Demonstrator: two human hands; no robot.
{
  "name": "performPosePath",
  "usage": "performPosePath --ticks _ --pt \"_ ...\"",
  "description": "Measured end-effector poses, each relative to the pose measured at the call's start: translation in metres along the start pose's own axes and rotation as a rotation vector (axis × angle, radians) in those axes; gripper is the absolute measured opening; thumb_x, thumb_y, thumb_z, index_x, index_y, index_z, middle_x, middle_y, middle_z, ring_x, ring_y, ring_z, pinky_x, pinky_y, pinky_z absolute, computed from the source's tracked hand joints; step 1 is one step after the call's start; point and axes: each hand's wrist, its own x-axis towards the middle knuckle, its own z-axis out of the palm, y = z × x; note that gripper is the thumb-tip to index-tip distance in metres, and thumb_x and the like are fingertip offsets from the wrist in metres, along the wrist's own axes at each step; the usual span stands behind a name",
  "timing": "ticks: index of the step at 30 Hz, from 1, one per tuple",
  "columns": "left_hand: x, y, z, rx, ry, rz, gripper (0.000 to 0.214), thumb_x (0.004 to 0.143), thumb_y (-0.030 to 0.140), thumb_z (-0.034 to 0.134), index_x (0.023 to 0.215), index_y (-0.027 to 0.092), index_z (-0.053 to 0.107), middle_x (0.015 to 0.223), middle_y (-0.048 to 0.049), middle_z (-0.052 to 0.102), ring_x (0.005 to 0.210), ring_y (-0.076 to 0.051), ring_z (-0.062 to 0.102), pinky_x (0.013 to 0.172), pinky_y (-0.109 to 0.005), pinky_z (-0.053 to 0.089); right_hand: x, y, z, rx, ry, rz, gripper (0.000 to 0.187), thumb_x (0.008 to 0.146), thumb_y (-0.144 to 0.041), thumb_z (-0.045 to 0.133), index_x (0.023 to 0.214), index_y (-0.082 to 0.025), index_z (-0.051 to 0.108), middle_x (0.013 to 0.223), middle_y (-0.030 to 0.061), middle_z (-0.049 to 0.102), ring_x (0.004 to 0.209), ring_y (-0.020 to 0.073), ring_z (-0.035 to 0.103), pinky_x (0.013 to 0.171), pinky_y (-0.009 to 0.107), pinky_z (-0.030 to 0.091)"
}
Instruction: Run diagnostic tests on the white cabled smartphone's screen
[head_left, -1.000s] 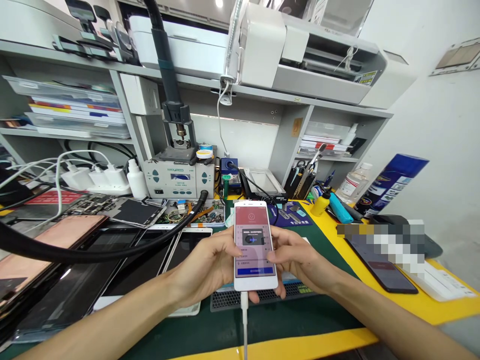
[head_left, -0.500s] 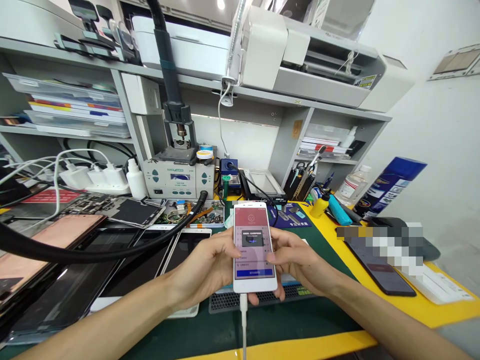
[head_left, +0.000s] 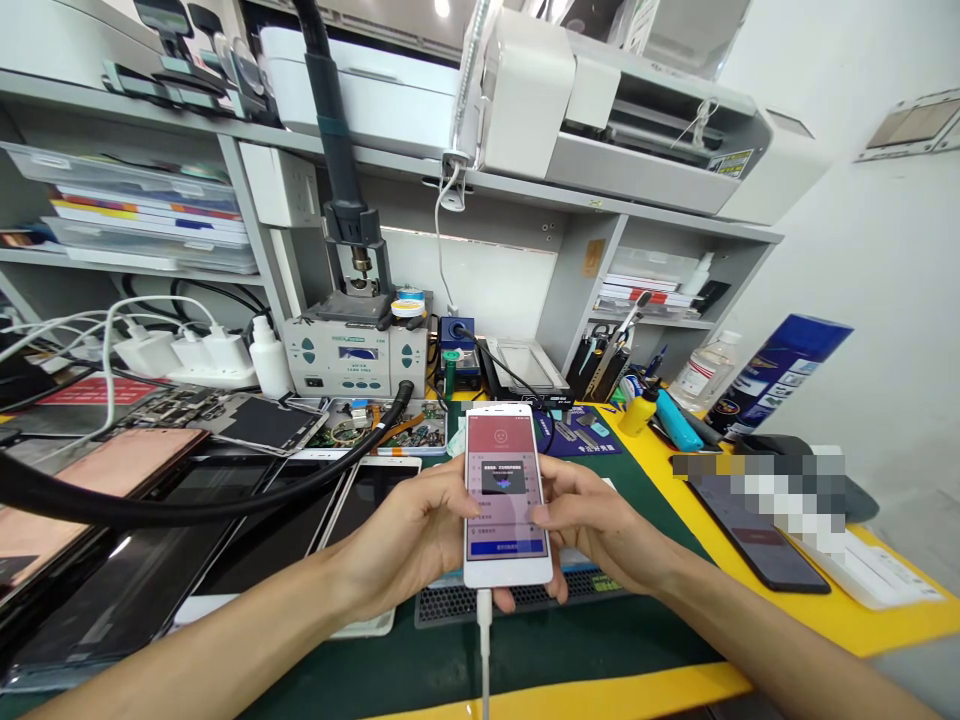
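A white smartphone (head_left: 507,575) is held upright between both hands above the green mat (head_left: 600,640). Its lit screen has a red top band, a dark pop-up box and a blue bar low down. My left hand (head_left: 424,525) grips the left edge, thumb at the screen's side. My right hand (head_left: 592,515) clasps the right edge with its thumb by the screen; fingertips show beneath the phone. A white charging cable (head_left: 484,640) is plugged into the phone's bottom end and hangs toward me. Behind the phone lies a dark perforated strip (head_left: 450,607), partly hidden.
Several phones and screens (head_left: 247,520) lie at the left, crossed by a thick black hose (head_left: 225,505). A hot-air station (head_left: 360,360) stands at the back beside a tray of circuit boards (head_left: 360,425). A black phone (head_left: 765,530), bottles and a spray can (head_left: 780,370) sit at the right.
The phone and both hands stay almost where they were, with the same grip. The view has shifted very slightly; the screen still shows the pop-up box.
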Motion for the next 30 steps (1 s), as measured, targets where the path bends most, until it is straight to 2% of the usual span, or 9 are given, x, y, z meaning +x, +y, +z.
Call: performPosePath --ticks 15,24,30 --pt "0.0004 0.0006 -0.0004 -0.007 -0.011 0.009 0.051 0.082 0.014 0.039 0.132 0.014 0.05 0.116 -0.0199 0.064 0.092 -0.036 0.067 0.067 -0.044 0.051 0.0009 0.0002 0.0017 -0.007 0.013 -0.012 0.05 0.081 -0.02 0.057 0.13 -0.016 0.052 0.081 0.0079 0.069 0.048 0.0125 0.06 0.042 0.022 0.051" --pt "-0.001 0.0003 -0.0017 -0.016 -0.014 0.016 0.049 0.082 0.012 0.04 0.13 0.014 0.052 0.113 -0.019 0.065 0.092 -0.035 0.067 0.067 -0.045 0.053 0.0014 0.0024 0.0001 0.01 0.007 -0.033 0.046 0.083 -0.02 0.059 0.128 -0.016 0.053 0.09 0.01 0.071 0.048 0.0113 0.062 0.041 0.021 0.052" --pt "-0.0002 -0.0005 -0.0027 -0.038 0.021 0.01 0.051 0.082 0.013 0.042 0.132 0.012 0.05 0.113 -0.0203 0.066 0.097 -0.037 0.065 0.068 -0.046 0.053 0.0014 0.0036 0.0003 0.021 0.035 -0.021 0.048 0.083 -0.021 0.06 0.13 -0.014 0.052 0.079 0.008 0.07 0.048 0.0131 0.063 0.041 0.021 0.052"
